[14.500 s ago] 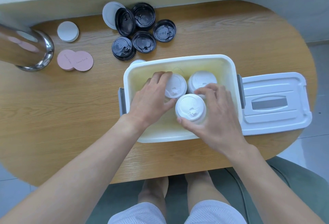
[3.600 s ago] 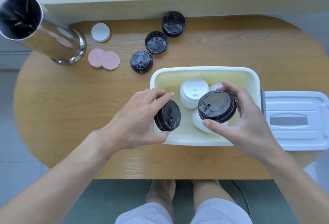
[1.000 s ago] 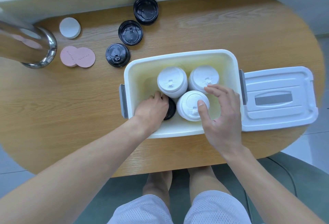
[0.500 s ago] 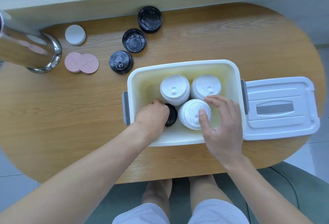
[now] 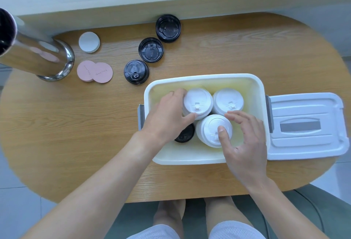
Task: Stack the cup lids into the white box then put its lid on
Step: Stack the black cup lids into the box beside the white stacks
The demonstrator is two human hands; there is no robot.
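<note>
The white box (image 5: 254,86) sits on the wooden table with three stacks of white cup lids in it. My left hand (image 5: 169,113) grips the back-left white stack (image 5: 199,100) between fingers and thumb. A black lid stack (image 5: 185,134) lies in the box's front left, partly under that hand. My right hand (image 5: 245,140) curls round the front white stack (image 5: 212,128), thumb on its top. The third white stack (image 5: 228,100) stands at the back right. The box's white lid (image 5: 303,124) lies to the right of the box.
Three black cup lids (image 5: 151,49) lie in a diagonal row behind the box's left side. Further left lie two pink discs (image 5: 95,71), a white disc (image 5: 89,41) and a tilted steel cylinder (image 5: 36,58). My knees show below the table's near edge.
My left hand left the black stack in the box's front left and moved back to grip the back-left white stack. My right hand stayed at the front white stack.
</note>
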